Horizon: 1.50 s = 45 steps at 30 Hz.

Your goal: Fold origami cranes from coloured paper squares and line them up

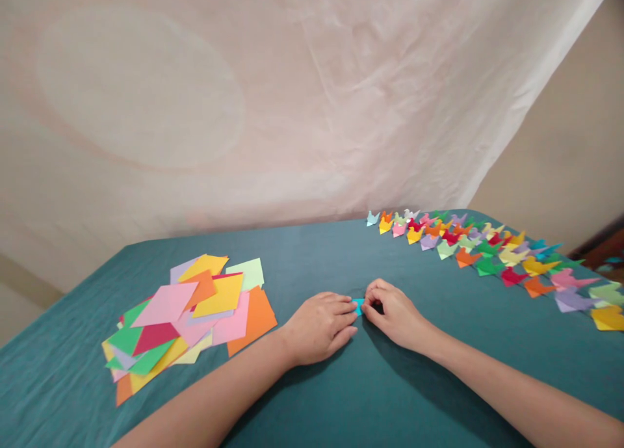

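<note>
Blue paper, one piece, lies on a green cloth, partly hidden: the left hand rests flat-fingered over it, the right hand pinches its edge. Leftward, one pile of coloured sheets; rightward, dozens of paper birds, too crowded to count.

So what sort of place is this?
Probably an indoor craft corner, judging by the cloth-covered table, the pile of coloured paper and the rows of folded paper birds. Home or workshop isn't clear.

Colored sheets and paper birds suggest a craft space.
</note>
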### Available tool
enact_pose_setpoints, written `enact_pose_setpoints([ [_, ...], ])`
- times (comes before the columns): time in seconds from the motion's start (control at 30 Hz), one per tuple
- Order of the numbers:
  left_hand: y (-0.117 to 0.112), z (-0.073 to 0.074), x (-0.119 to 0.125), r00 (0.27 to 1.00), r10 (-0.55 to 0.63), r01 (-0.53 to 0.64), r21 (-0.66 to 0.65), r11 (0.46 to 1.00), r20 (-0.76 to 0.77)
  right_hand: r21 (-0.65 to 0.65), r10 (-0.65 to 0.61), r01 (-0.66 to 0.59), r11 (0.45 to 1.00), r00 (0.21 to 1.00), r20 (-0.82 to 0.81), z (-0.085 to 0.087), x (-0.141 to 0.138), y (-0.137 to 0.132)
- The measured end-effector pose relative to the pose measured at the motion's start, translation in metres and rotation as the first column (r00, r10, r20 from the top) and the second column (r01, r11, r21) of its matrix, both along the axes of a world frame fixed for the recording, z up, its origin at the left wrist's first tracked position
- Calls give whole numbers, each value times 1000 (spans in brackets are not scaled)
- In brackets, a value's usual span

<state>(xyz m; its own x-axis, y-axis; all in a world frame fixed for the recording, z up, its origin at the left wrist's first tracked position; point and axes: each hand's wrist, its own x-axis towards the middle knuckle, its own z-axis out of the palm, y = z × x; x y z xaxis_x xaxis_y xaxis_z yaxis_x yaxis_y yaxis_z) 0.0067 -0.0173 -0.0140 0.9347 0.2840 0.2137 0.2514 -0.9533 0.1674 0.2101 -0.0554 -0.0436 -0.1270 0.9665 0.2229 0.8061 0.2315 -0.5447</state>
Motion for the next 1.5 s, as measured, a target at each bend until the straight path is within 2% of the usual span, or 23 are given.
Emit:
enact_pose_setpoints([
  [0.47,-7,1,5,998,65,-65,45,997,-18,-5,3,-3,1000,999,34,3,2,1],
  [0.73,-12,-4,7,994,105,-100,115,988,-37,61,-70,65,996,994,82,-3,3,-3],
  [1.0,-12,-5,7,993,111,-106,144,984,-27,35,-36,33,999,995,95,1,3,-2],
  [1.5,-11,6,4,992,122,-118,81,990,-39,22,-24,22,1000,996,81,6,6,-1],
])
